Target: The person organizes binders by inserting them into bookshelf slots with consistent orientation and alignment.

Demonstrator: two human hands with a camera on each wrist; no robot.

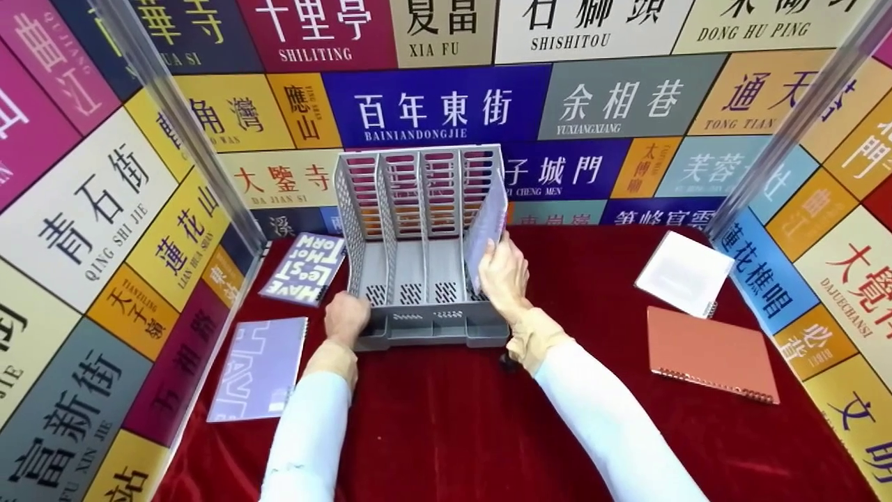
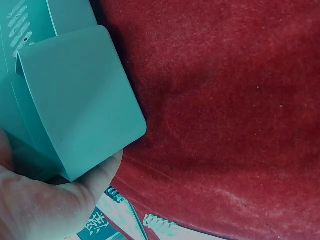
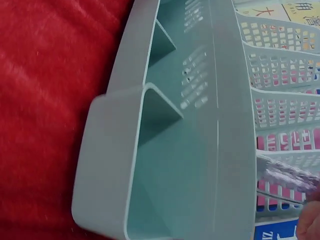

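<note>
A grey desktop file rack (image 1: 411, 321) with upright perforated dividers and a low front tray stands on red cloth. My left hand (image 1: 346, 317) grips its front left corner; in the left wrist view, that hand (image 2: 55, 200) wraps the outer end of the front tray (image 2: 82, 100). My right hand (image 1: 505, 272) pinches a light purple notebook (image 1: 490, 222), which leans upright in the rack's rightmost compartment. Only the notebook's lower edge (image 3: 287, 175) and some fingertips (image 3: 310, 222) show in the right wrist view.
Two purple notebooks lie left of the rack, one with white lettering (image 1: 303, 270) and a larger one (image 1: 258, 369) nearer me. To the right lie a white notebook (image 1: 685, 272) and an orange-red spiral notebook (image 1: 711, 354). Sign-printed walls (image 1: 439, 104) enclose the back and sides.
</note>
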